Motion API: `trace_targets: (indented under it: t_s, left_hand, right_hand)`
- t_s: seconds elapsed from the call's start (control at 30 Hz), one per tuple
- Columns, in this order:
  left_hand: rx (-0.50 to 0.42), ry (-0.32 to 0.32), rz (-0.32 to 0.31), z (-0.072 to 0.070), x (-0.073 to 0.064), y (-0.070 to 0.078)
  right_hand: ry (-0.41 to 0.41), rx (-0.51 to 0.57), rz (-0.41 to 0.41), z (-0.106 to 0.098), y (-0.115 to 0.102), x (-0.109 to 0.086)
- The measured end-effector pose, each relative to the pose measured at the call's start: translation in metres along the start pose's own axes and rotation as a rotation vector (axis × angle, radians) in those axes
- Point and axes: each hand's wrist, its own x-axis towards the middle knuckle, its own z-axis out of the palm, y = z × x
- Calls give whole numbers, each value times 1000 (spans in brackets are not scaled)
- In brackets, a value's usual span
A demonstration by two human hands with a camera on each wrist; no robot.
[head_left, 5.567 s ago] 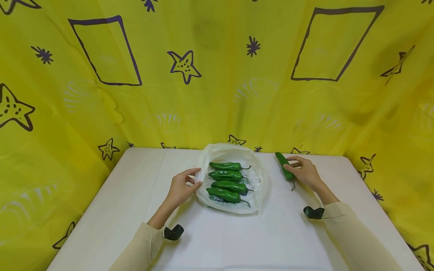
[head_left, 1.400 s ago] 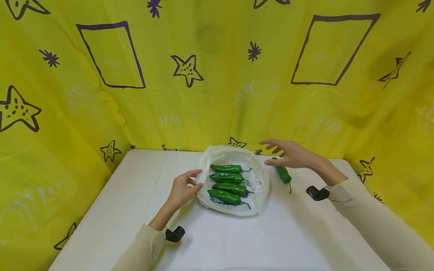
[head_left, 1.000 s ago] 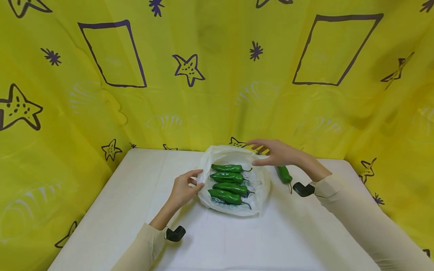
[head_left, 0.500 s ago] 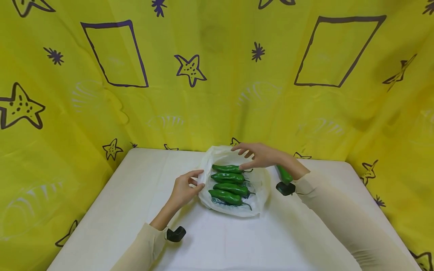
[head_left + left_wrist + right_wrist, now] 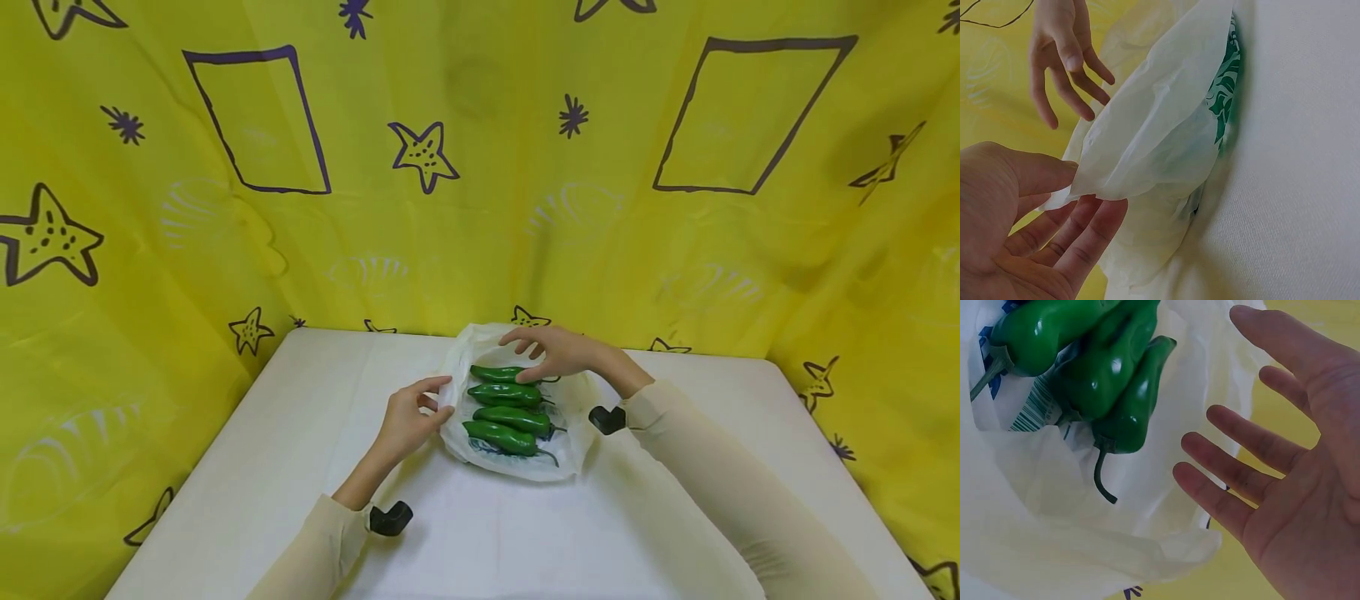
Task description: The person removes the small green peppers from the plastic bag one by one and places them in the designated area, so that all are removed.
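My left hand (image 5: 405, 421) pinches the left rim of a thin white plastic bag (image 5: 577, 404). In the left wrist view, the bag's edge (image 5: 1147, 131) lies between thumb and fingers. Several green peppers lie side by side in the bag, stems to the right; the nearest pepper (image 5: 501, 437) and the farthest pepper (image 5: 491, 375) mark the row. My right hand (image 5: 558, 352) hovers over the bag's far right part, fingers spread and holding nothing. The right wrist view shows it apart from the peppers, beside the stem end of one pepper (image 5: 1129, 415).
The bag stands on a white table (image 5: 300, 433) near its back edge. A yellow curtain (image 5: 480, 242) with drawn stars hangs behind and at both sides. The right forearm (image 5: 720, 475) crosses the table's right side. A barcode (image 5: 1035, 406) shows under the peppers.
Earlier my right hand touched a separate pepper right of the bag; it has left that pepper and moved left over the bag. My right arm now hides that pepper. The left hand stays.
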Motion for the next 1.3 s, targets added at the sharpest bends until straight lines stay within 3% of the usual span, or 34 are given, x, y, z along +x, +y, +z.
trace_targets:
  t_s: [0.73,1.1,1.3]
  left_hand:
    - [19,-9,-16,2,-1,1]
    - [18,16,29,2,0,0]
    - [18,9,24,3,0,-1]
  right_hand:
    - [-131,-33,77,24,16,34]
    - [-117,-105,20,27,25,41]
    - [-102,-100,6,29,24,42]
